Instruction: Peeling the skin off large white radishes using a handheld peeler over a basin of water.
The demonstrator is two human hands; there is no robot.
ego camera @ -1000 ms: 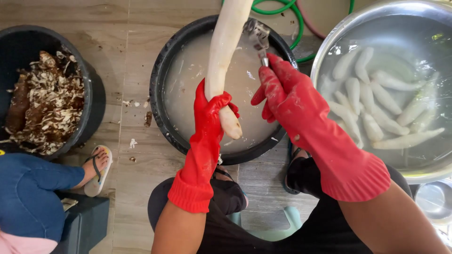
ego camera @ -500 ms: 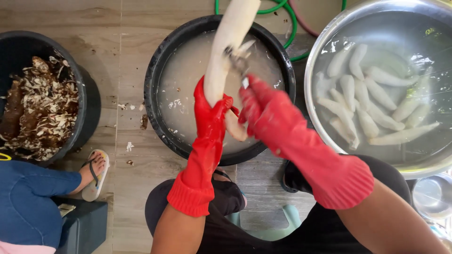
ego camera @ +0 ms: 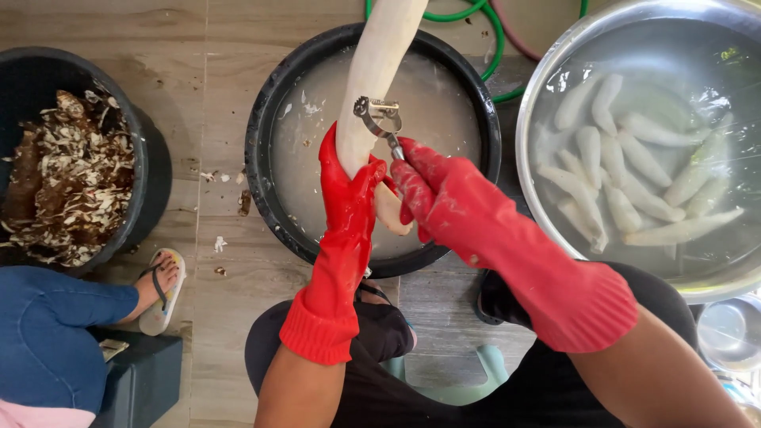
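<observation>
Head view looks down on a long pale peeled root, held upright and tilted over a black basin of cloudy water; the left hand, in a red rubber glove, is clamped around the root's lower part, while the right hand, gloved alike, is closed on the handle of a metal peeler whose blade lies against the root's side; the step in hand looks like peeling, and the next stroke would call for a firm hold and a steady draw along the root; right of the basin, a steel bowl holds peeled roots in water; left, a black tub holds brown peelings; another person's sandalled foot rests nearby.
</observation>
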